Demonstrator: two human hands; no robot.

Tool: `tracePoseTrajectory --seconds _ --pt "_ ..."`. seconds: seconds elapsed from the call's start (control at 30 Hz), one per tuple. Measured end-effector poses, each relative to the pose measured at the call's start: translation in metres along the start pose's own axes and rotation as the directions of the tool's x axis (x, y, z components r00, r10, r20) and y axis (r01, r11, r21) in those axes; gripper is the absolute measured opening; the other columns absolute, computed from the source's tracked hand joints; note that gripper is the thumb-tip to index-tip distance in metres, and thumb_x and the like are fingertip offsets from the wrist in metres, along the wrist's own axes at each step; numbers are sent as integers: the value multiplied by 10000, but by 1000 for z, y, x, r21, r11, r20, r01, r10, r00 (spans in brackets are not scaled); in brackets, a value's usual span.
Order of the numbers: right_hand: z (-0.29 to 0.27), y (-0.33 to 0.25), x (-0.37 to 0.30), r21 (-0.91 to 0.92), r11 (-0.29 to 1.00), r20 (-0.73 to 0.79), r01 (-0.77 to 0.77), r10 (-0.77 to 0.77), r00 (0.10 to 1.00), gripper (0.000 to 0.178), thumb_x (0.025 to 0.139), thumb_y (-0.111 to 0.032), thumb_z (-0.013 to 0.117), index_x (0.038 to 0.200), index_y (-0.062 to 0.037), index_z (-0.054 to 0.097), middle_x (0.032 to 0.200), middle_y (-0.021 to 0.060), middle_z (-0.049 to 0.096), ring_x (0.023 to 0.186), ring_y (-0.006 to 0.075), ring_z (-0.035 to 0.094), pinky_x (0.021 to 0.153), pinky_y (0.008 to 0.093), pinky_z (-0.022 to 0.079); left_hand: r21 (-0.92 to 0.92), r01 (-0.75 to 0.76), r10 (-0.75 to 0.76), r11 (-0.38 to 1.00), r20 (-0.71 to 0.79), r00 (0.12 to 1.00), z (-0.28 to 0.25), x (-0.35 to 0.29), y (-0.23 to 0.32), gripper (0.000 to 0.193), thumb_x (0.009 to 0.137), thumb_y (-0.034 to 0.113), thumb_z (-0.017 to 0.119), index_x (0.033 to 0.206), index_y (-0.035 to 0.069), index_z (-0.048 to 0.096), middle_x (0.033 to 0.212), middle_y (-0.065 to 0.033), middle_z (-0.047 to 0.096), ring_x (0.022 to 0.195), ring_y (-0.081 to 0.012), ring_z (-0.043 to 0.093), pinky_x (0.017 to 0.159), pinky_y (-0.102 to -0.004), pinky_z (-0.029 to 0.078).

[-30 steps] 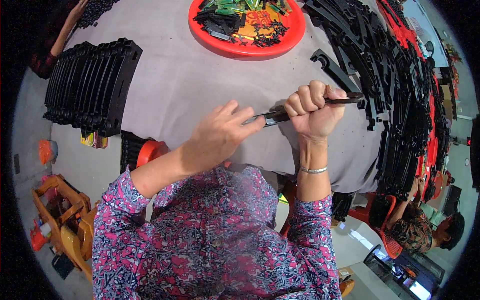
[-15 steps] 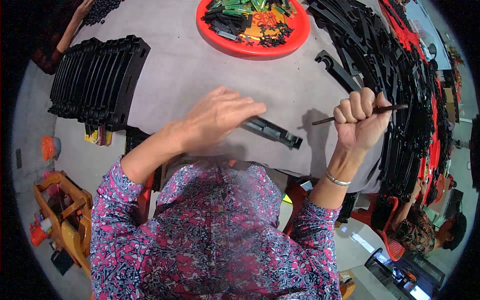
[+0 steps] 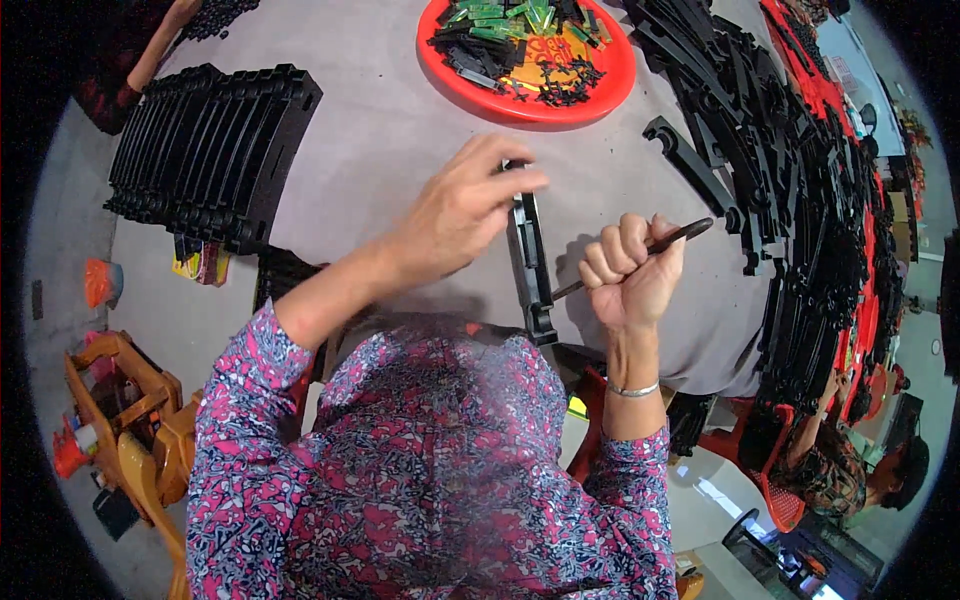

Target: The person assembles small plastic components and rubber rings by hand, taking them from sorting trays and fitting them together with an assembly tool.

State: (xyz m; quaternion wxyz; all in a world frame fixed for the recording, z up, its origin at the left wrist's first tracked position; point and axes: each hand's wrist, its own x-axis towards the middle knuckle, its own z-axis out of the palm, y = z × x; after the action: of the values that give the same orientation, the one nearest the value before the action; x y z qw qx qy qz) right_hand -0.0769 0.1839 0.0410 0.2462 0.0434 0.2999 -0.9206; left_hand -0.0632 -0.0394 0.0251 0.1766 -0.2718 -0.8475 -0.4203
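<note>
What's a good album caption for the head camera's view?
Left hand holding a long black part, right hand gripping a slim dark tool, a red tray of small pieces beyond.

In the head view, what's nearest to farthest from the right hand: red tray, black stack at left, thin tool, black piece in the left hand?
From the right hand:
1. Thin tool: gripped in it.
2. Black piece: just left, in the left hand.
3. Red tray: ahead, slightly left.
4. Black stack: far left.

room lies between black stack (image 3: 215,150) and red tray (image 3: 540,112).
</note>
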Motion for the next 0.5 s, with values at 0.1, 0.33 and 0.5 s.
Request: tracePoseTrajectory --seconds 0.1,0.33,0.5 --pt "-1 -1 -2 1 1000 43 -25 25 999 538 973 -508 341 566 -165 270 488 -48 178 438 103 126 413 285 109 -113 190 -201 975 -86 976 2 -21 15 306 782 -35 662 1084 1 633 1105 -147 580 994 -308 602 846 -376 499" --pt "1 12 1 156 985 57 -67 59 997 516 949 -493 379 564 -168 266 498 -50 181 445 104 146 423 289 130 -125 219 -222 968 -13 975 12 -29 37 431 735 43 763 1121 -9 579 1030 -152 585 940 -318 609 824 -376 510" --pt "-3 -7 1 95 995 61 15 -21 998 504 938 -476 398 572 -165 245 504 -54 178 450 107 146 430 293 131 -97 231 -231 968 13 973 2 -33 39 457 700 81 793 1105 8 594 1060 -150 582 1001 -319 597 847 -379 502"
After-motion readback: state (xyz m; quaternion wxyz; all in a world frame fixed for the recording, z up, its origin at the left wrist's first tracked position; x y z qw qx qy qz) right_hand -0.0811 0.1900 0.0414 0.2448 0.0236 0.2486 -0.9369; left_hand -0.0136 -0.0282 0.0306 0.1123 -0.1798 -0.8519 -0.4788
